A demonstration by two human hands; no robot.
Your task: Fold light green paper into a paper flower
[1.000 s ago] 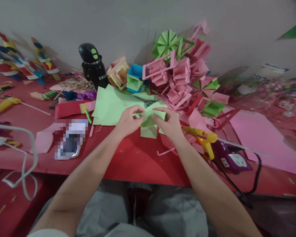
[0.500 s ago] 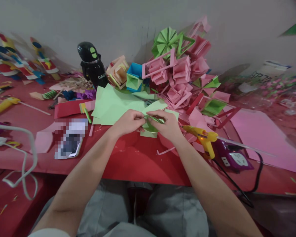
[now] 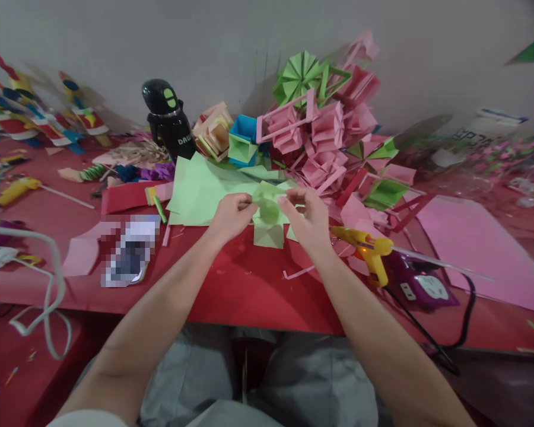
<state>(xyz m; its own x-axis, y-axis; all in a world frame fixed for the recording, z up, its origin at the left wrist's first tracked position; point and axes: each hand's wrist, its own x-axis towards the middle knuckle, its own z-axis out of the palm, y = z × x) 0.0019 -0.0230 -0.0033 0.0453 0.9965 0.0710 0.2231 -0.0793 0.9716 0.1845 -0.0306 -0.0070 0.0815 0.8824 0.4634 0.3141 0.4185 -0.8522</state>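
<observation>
Left hand [image 3: 234, 218] pinched small green paper [image 3: 267, 193]; right hand [image 3: 312, 222] thumbed its right edge, grip unclear. Both were left of yellow glue gun [image 3: 370, 251]; black bottle [image 3: 171, 121] stood farther left.

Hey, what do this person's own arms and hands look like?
The left hand and right hand are both bare, with no gloves, watch or bracelet visible. Both forearms are uncovered. A white edge, probably a sleeve, shows on the left arm; no sleeve shows on the right.
</observation>
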